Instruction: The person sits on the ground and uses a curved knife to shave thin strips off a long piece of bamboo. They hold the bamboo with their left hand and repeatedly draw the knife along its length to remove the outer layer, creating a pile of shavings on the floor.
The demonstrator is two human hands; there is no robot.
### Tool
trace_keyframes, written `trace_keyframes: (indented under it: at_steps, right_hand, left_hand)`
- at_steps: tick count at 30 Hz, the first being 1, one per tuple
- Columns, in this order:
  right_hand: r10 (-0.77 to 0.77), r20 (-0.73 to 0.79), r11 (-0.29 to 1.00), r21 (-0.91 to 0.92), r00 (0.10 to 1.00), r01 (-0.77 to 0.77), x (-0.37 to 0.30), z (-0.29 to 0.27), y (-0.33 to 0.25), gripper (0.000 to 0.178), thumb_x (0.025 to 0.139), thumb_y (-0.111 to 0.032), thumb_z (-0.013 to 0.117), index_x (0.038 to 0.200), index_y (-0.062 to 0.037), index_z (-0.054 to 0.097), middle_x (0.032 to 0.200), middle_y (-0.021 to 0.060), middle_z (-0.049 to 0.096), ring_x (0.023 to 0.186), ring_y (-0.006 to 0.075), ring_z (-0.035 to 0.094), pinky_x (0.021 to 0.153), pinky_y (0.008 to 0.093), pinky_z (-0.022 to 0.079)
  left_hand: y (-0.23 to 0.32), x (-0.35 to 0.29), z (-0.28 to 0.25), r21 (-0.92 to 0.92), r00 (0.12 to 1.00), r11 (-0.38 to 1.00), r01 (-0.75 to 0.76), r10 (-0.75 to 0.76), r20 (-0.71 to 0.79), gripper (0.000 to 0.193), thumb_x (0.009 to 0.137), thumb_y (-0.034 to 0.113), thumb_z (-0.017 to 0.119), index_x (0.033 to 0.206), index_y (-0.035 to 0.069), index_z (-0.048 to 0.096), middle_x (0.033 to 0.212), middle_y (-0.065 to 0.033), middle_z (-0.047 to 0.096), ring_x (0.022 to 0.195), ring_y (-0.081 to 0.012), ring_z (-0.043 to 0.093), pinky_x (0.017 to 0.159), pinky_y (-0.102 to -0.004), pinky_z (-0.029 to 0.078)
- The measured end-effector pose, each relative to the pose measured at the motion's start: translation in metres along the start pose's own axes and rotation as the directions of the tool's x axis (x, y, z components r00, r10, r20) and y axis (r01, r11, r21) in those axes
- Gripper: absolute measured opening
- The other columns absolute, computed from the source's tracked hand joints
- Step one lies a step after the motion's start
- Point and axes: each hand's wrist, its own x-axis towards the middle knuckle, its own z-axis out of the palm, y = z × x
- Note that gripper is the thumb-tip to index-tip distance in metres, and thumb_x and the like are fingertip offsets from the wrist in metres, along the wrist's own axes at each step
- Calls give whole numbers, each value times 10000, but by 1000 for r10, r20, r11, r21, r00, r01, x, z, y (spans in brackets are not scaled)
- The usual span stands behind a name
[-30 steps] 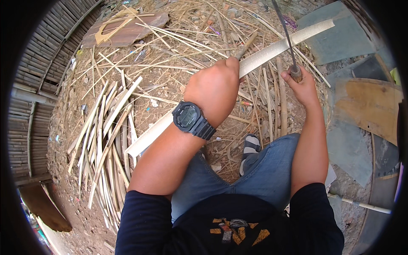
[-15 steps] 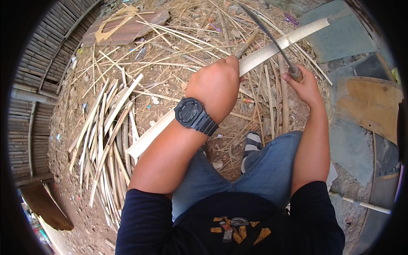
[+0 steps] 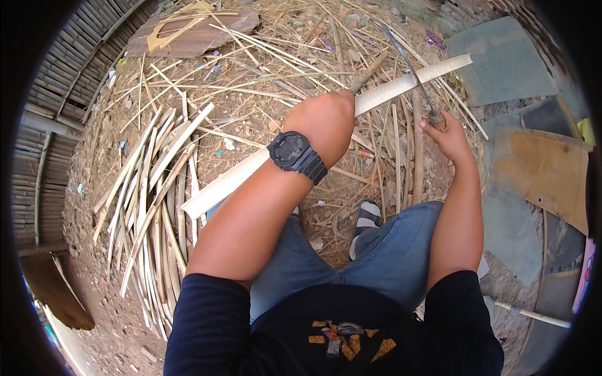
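My left hand [image 3: 323, 122], with a black watch on its wrist, is closed around a long pale split bamboo strip [image 3: 389, 93]. The strip slants from beside my left forearm up to the far right. In my right hand [image 3: 453, 136] is the wooden handle of a long machete [image 3: 405, 57] with a slim dark blade. Its blade crosses the strip beyond my left hand and points away from me. Whether the edge bites into the strip, I cannot tell. A short thick stick [image 3: 371, 71] slants up just past my left knuckles.
A pile of split bamboo strips [image 3: 153, 207] lies on the ground at the left. More thin strips and shavings cover the earth ahead. A brown board [image 3: 194, 39] lies at the far left, grey sheets [image 3: 498, 59] at the right. A bamboo wall [image 3: 47, 150] stands on the left.
The strip's far end has swung lower and nearer to me. The machete's tip has shifted right and nearer. Both hands keep their hold.
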Motion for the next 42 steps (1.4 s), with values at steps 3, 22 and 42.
trace_keyframes:
  at_steps: [3, 22, 42]
  right_hand:
    - [-55, 44, 996, -72, 998, 58, -6, 5, -23, 649, 854, -424, 861, 1279, 31, 678, 1138, 213, 735, 1096, 296, 689, 980, 428, 514]
    - [-176, 12, 984, 23, 984, 176, -2, 19, -4, 280, 898, -233, 850, 1019, -33, 697, 803, -8, 637, 765, 124, 552, 763, 313, 487]
    - [-78, -13, 994, 74, 997, 79, -3, 13, -10, 333, 898, -278, 844, 1080, -44, 692, 916, 40, 702, 858, 151, 624, 837, 333, 510]
  left_hand:
    - [-5, 2, -1, 18, 1000, 1000, 5, -4, -22, 319, 960, 314, 705, 1042, 15, 632, 954, -198, 731, 868, -400, 729, 767, -501, 587]
    - [24, -18, -10, 182, 984, 982, -44, 74, -164, 143, 999, 180, 601, 1032, 42, 585, 922, -154, 714, 771, -323, 748, 641, -430, 604]
    - [29, -20, -8, 157, 991, 986, -54, 73, -115, 115, 998, 114, 561, 1069, 33, 602, 905, -129, 711, 782, -301, 759, 631, -430, 617]
